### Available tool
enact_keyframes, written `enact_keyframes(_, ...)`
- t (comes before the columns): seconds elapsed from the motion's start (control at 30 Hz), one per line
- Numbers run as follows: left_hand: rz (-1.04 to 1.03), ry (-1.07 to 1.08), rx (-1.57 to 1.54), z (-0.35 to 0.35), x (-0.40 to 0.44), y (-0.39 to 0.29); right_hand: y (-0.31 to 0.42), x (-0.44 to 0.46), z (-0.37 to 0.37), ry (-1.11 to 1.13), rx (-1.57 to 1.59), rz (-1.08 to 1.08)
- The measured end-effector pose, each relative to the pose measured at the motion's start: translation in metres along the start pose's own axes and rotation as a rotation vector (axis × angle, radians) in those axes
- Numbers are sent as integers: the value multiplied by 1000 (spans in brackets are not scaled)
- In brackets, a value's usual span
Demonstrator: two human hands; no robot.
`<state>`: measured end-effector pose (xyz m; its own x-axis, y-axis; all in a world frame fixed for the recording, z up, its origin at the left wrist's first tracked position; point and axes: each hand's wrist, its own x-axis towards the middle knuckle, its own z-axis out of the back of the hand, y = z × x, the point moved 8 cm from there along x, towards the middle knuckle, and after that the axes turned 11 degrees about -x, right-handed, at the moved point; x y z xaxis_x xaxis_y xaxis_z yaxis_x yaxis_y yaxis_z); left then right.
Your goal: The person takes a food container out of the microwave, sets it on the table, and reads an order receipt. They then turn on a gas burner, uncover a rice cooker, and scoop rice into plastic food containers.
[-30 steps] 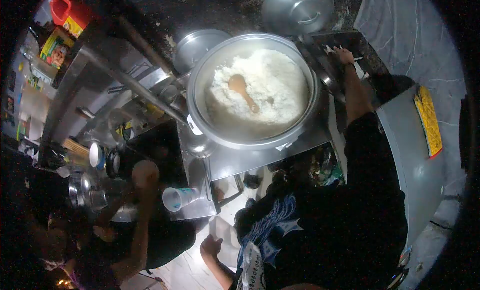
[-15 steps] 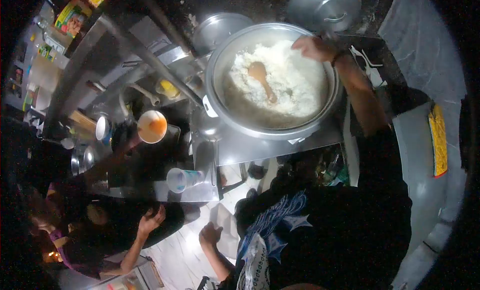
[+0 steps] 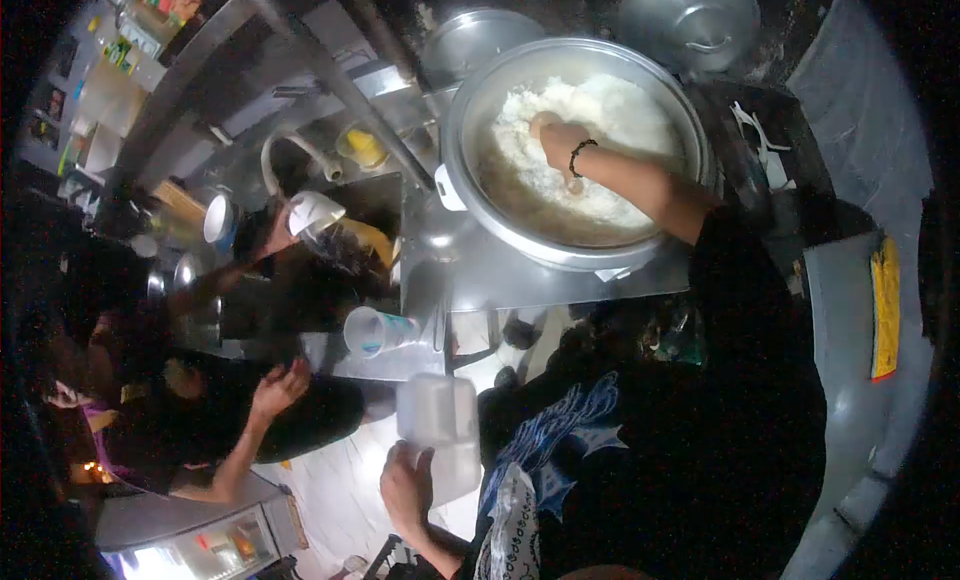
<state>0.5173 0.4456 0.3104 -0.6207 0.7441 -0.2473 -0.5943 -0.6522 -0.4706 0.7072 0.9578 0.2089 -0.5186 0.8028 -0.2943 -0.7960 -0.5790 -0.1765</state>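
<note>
My right hand (image 3: 563,146) is inside the big metal pot (image 3: 468,195), closed over the middle of a wooden rice paddle (image 3: 574,183) that lies on white rice (image 3: 630,110). The paddle's lower end shows below my fingers. A dark beaded bracelet circles that wrist. Low in the view, my left hand (image 3: 408,485) grips the near edge of a white foam takeaway box (image 3: 440,420) with compartments, held above the floor. Part of my fingers is hidden against the box.
At left a co-worker tips a white bowl (image 3: 315,212) over the sink, orange liquid pouring out. The co-worker's other hand (image 3: 280,388) hangs near my left hand. A plastic cup (image 3: 380,332) stands on the counter's corner. Metal lids (image 3: 690,25) lie behind the pot.
My right hand has moved from the pot's far right side onto the paddle. The foam box has come up into clearer view with my left hand. The co-worker's bowl has tipped over.
</note>
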Motion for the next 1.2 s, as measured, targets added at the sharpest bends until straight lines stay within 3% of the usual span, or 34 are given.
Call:
enact_keyframes(0.07,72,4,-166,16,-4,-18,0,0,4,-79,-5,-73)
enact_keyframes(0.1,-59,-79,-322,17,-2,-17,-6,-3,9,-156,0,-157)
enact_keyframes(0.17,4,-118,-660,21,2,-35,-14,-10,24,-253,32,-170)
enact_keyframes(0.23,-113,-188,-751,22,15,-36,-37,-25,51,-359,173,-271)
enact_keyframes(0.27,-224,-258,-843,27,18,-39,-47,-31,63,-372,156,-232)
enact_keyframes(0.37,-276,-330,-1142,30,39,-41,-79,-47,80,-408,-18,-21)
enact_keyframes(0.4,-285,-323,-1144,28,51,-47,-92,-61,89,-503,-20,-69)
enact_keyframes(0.43,-322,-343,-1294,29,64,-56,-107,-71,89,-459,-104,-124)
enact_keyframes(0.5,-305,-439,-1456,24,95,-61,-123,-113,106,-585,15,-169)
enact_keyframes(0.53,-324,-336,-1613,16,112,-79,-133,-119,100,-585,13,-182)
enact_keyframes(0.57,-236,-356,-1618,5,133,-81,-146,-121,86,-501,-33,-203)
enact_keyframes(0.67,-403,-325,-1450,-11,174,-143,-132,-155,100,-296,-110,-192)
enact_keyframes(0.7,-454,-161,-1613,-29,195,-159,-121,-164,103,-172,-131,-143)
enact_keyframes(0.77,-480,-44,-1706,-50,206,-196,-151,-133,49,-425,-129,-102)
enact_keyframes(0.83,-511,-141,-1643,-64,206,-218,-128,-149,63,-300,-102,-274)
enact_keyframes(0.9,-474,-181,-1588,-98,219,-217,-140,-124,24,-326,-118,-292)
enact_keyframes(0.97,-668,-272,-1182,-94,203,-232,-143,-120,17,-354,-144,-301)
enact_keyframes(1.03,-564,-216,-1376,-106,210,-231,-116,-122,15,-460,-237,-86)
enact_keyframes(1.07,-485,-172,-1474,-112,215,-228,-104,-122,19,-318,-370,-29)
enact_keyframes(1.2,-655,-129,-1307,-111,218,-237,-99,-122,27,-255,-391,-163)
